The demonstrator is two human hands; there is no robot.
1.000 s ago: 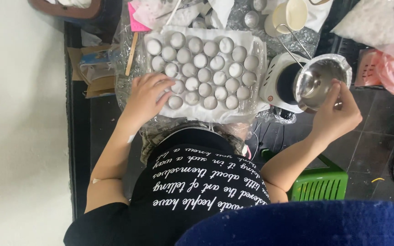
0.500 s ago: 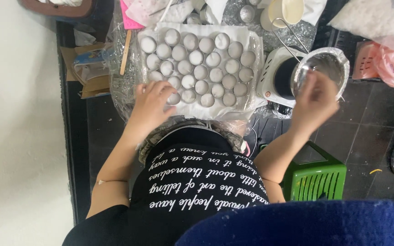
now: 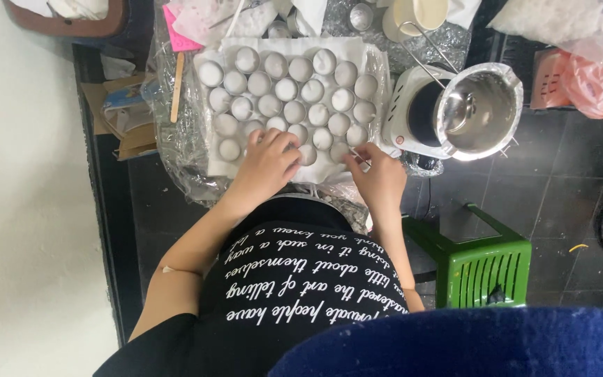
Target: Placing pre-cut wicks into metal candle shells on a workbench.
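Seen from overhead, a person in a black shirt with white script leans over a cloth-lined tray packed with small round white-filled cups set in rows. The left hand rests with its fingers curled on the near row of cups, covering one or two of them, so whether it grips a cup or only steadies it cannot be told. The right hand sits at the near right corner of the tray, its fingertips pinched narrowly on a thin, pale stick-like object too small to identify.

Just right of the tray, a steel pouring pot stands on a small white hot plate; the pot hides most of the burner, and its contents are lost in glare. A wire handle rises from it toward a cream cup cut off by the top edge. A wooden stick lies left of the tray on crumpled clear plastic. A green plastic stool stands on the dark tiled floor below the hot plate. Pink and white bags at upper right are partly out of frame. A blurred blue shape fills the bottom right, blocking the person's lower body.
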